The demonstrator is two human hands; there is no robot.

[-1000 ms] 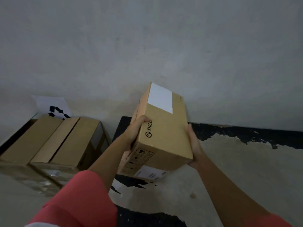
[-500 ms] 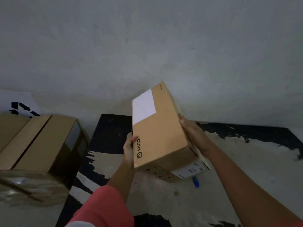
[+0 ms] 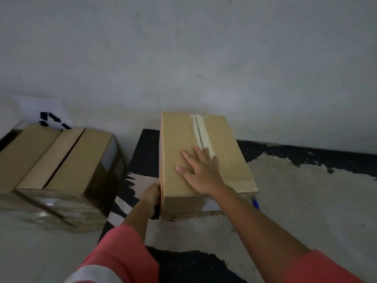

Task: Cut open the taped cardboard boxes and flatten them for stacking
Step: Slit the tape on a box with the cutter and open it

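A brown cardboard box [image 3: 226, 156] rests on the floor in the middle of the view, its taped seam [image 3: 199, 127] facing up. My right hand [image 3: 199, 170] lies flat on the top face, fingers spread, fingertips touching the tape. My left hand [image 3: 152, 194] holds the box's near left edge, its fingers partly hidden behind the side. A blue object [image 3: 255, 202], perhaps a cutter, lies on the floor at the box's near right corner, mostly hidden.
Several closed cardboard boxes [image 3: 55, 160] wrapped in clear film stand at the left. A white sheet with a recycling mark [image 3: 51, 117] leans behind them. A grey wall [image 3: 204, 58] runs across the back. The floor [image 3: 295, 201] has black patches.
The box was held tilted in the air with both hands; it has been turned taped side up and set on the floor. My right hand moved from its side onto the top.
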